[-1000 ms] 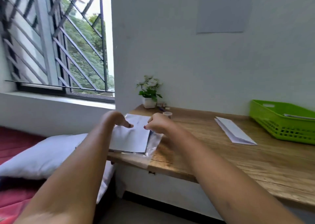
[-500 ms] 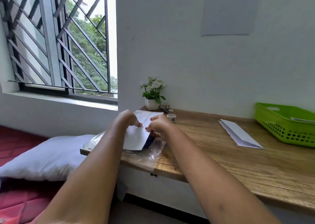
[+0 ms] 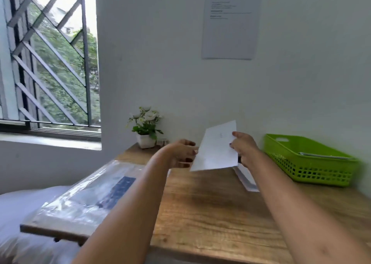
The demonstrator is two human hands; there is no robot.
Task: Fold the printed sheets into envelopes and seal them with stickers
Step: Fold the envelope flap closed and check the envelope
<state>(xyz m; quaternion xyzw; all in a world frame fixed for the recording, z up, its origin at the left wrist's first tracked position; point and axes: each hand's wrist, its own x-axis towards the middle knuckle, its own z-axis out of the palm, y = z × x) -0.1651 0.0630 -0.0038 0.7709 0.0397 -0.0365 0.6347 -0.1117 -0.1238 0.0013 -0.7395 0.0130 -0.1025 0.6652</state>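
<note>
We see the sheet in the air above the wooden table, over its far middle part and near the wall. It is a white, long rectangle, held tilted with the upper corner toward the wall. In its upper part there is a small faint print, too blurred for us to read. The right hand pinches the sheet at its right edge, with the thumb on the front face. The left hand is at the left edge with relaxed, slightly spread fingers and grasps nothing; we cannot tell if the fingertips touch the paper.

Just under the right wrist a folded paper lies on the table, partly hidden by the arm. A green basket stands to the right of it.

Half a second ago both hands were at the left end of the table, over the plastic bag, with the sheet low on it. Now the sheet is out of the bag and lifted, carried to the right, and the left hand has let it go.
</note>
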